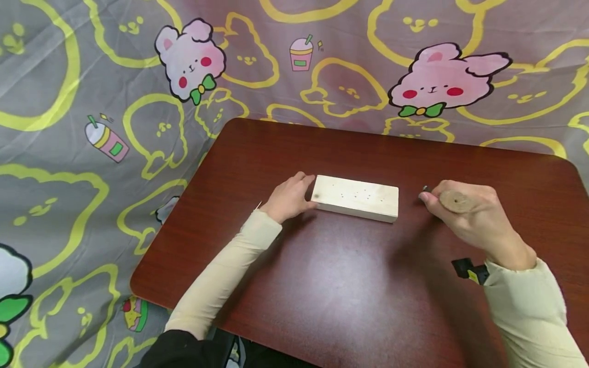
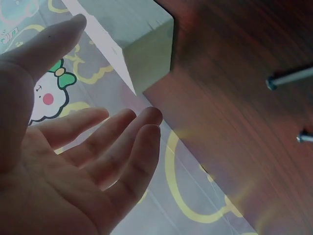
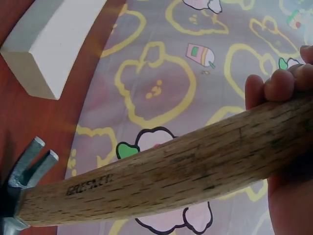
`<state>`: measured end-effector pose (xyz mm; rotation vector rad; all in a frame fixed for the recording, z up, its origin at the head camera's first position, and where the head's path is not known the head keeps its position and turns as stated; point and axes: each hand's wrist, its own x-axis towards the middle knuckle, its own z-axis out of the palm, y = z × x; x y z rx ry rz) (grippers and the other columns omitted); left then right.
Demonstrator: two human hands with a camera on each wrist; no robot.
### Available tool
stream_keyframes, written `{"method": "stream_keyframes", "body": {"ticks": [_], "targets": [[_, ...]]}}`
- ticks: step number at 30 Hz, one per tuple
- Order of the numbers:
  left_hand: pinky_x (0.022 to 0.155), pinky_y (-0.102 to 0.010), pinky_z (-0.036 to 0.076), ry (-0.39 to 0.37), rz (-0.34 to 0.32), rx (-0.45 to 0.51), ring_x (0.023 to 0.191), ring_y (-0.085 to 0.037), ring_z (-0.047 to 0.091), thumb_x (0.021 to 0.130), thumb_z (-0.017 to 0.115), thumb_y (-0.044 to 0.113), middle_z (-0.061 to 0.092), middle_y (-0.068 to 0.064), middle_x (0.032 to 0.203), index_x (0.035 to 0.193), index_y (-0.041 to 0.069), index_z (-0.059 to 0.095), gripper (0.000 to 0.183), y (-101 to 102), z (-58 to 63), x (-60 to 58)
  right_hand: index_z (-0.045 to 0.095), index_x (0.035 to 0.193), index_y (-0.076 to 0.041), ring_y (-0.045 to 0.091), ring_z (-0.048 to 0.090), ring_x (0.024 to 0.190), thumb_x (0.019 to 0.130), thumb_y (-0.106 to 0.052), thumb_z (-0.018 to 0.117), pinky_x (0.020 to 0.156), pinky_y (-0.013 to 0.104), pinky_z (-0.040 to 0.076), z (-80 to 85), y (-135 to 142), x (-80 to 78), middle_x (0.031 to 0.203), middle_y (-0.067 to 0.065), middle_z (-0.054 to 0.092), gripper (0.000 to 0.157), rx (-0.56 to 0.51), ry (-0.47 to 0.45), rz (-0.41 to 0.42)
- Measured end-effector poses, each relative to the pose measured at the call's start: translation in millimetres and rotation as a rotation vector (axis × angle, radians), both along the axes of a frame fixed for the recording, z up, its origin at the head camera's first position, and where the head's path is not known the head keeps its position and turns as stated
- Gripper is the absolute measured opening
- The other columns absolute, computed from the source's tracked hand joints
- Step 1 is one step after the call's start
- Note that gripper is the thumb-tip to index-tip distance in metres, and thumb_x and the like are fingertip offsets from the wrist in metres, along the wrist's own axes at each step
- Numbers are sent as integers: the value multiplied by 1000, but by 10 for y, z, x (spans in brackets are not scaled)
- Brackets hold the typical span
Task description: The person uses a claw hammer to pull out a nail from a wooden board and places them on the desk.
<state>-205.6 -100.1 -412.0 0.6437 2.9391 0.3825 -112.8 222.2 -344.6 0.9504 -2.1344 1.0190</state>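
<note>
A pale wooden block (image 1: 356, 197) with several small dark spots on its top lies on the brown table. My left hand (image 1: 290, 197) is at the block's left end, thumb toward the near corner and fingers toward the far one. In the left wrist view its fingers (image 2: 139, 156) are loosely bent, with nothing between them and the thumb. My right hand (image 1: 474, 214) grips a claw hammer (image 3: 146, 171) by its wooden handle, to the right of the block. The handle's end faces the head camera; the hammer's metal claw (image 3: 36, 164) shows in the right wrist view.
Two metal nails (image 2: 291, 77) show on the table at the right edge of the left wrist view. A black device with a yellow label (image 1: 470, 272) sits by my right wrist. A patterned cloth (image 1: 349, 61) hangs behind and left of the table (image 1: 322, 286).
</note>
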Motion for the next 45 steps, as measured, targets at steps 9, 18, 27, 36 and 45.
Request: {"method": "stream_keyframes", "body": {"ticks": [9, 18, 27, 36, 45], "targets": [[89, -42, 52, 22, -67, -6, 112, -29, 59, 76, 81, 34, 54, -11, 130, 144, 7, 43, 82, 94, -1, -9, 58, 76, -16, -7, 40, 68, 96, -41, 51, 59, 9, 33, -220, -134, 295, 74, -17, 48, 33, 219, -82, 75], [95, -46, 50, -27, -109, -11, 124, -33, 52, 77, 81, 28, 44, -12, 145, 148, 6, 36, 87, 136, -33, -48, 54, 73, -24, 7, 48, 78, 56, -9, 78, 78, 34, 38, -490, -282, 540, 75, -15, 46, 32, 570, -65, 71], [96, -47, 49, -50, -123, -14, 125, -35, 51, 75, 82, 20, 43, -12, 148, 147, 6, 38, 85, 209, -37, -67, 54, 70, -25, 16, 51, 79, 54, 0, 79, 80, 42, 43, -790, -293, 646, 73, -12, 46, 38, 734, -211, -9], [95, -45, 50, -39, -142, -59, 122, -35, 54, 74, 82, 22, 46, -10, 146, 139, 7, 46, 77, 231, -78, -80, 63, 82, -15, 17, 47, 80, 59, 10, 73, 75, 39, 43, -956, -260, 746, 83, -5, 49, 35, 770, -285, -7], [101, -45, 47, -52, -133, -70, 127, -36, 51, 75, 81, 22, 42, -12, 150, 141, 7, 45, 77, 237, -71, -83, 60, 86, -13, 17, 49, 81, 53, 15, 72, 71, 36, 45, -1000, -257, 761, 85, -4, 50, 45, 782, -313, 3]]}}
